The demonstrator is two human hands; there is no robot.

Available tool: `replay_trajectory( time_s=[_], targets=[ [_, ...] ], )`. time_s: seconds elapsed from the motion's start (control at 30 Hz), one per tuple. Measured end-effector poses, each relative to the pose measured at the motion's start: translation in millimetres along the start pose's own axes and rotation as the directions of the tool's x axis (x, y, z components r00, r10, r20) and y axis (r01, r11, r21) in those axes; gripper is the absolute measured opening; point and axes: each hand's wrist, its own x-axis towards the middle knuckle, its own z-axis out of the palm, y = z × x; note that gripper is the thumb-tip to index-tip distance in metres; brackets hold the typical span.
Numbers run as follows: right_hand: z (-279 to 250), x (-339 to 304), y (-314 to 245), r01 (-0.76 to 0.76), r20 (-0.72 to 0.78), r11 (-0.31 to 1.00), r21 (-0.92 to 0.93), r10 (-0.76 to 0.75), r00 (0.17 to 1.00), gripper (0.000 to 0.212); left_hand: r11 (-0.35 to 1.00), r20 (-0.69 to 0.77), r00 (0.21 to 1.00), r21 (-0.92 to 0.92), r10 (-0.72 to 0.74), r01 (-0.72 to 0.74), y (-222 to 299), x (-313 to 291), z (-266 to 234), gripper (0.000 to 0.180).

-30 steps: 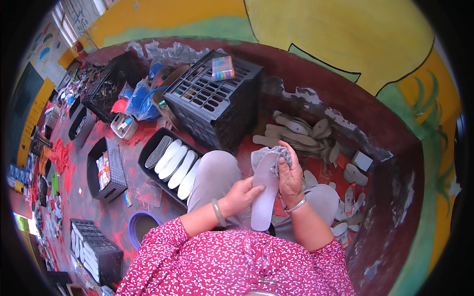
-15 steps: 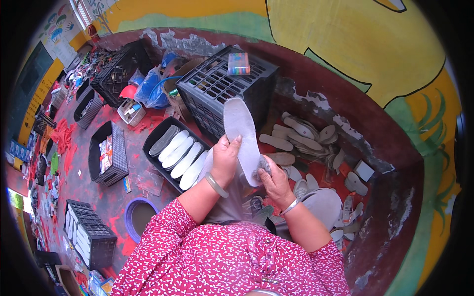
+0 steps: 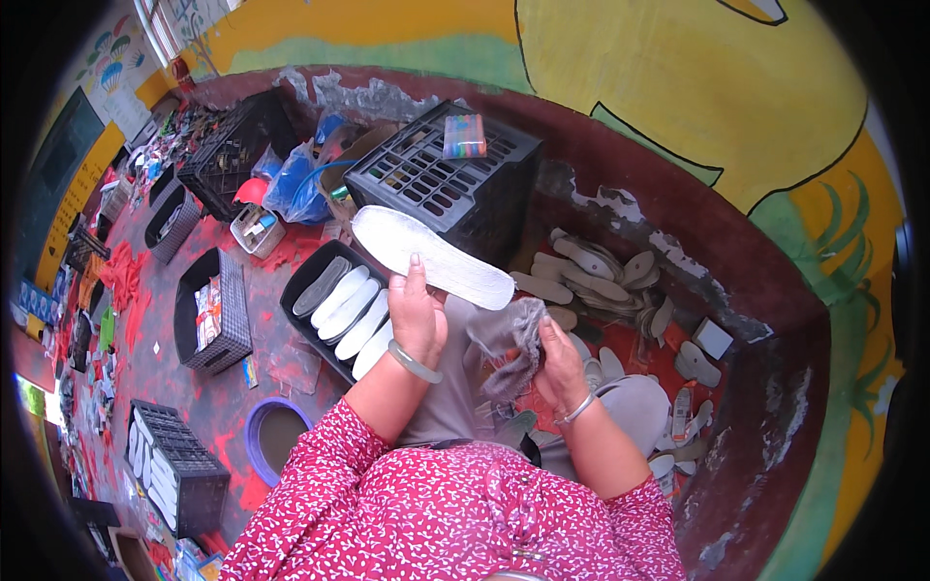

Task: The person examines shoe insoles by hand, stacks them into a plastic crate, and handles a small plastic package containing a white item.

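My left hand (image 3: 417, 318) pinches a white shoe insole (image 3: 426, 254) near its middle, with the thumb on top. The insole lies tilted, its wide end up to the left and its narrow end near my right hand. My right hand (image 3: 562, 366) is closed on a crumpled grey cloth (image 3: 515, 351), which hangs just below the insole's narrow end. Left of my knees stands a long black basket (image 3: 300, 331) with a row of white insoles (image 3: 362, 335) and dark grey insoles (image 3: 322, 286) in it. My left forearm partly covers it.
A black slatted crate (image 3: 455, 179) stands ahead with a pack of coloured pens (image 3: 464, 137) on top. Insoles lie piled (image 3: 591, 266) along the wall at right. A purple-rimmed basin (image 3: 254, 441), a checked basket (image 3: 232, 310) and a crate of insoles (image 3: 194, 474) stand at left.
The insole has swung from upright to lying tilted left and now shows a whiter face. My right hand has come off it and now shows the grey cloth hanging loosely.
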Motion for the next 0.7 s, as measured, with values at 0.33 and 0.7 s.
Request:
replay_trajectory(
  time_s=[0.33, 0.7],
  targets=[
    [-16.7, 13.2, -32.9, 0.309, -0.133, 0.948, 0.08, -0.297, 0.946, 0.03, 0.919, 0.264, 0.881, 0.092, -0.394, 0.384, -24.3, -61.4, 15.3, 0.029],
    [-44.6, -9.8, -81.0, 0.486, -0.149, 0.798, -0.356, -0.562, 0.814, 0.025, 0.334, 0.883, 0.467, 0.425, 0.054, -0.842, 11.8, -65.3, 31.5, 0.024]
  ],
)
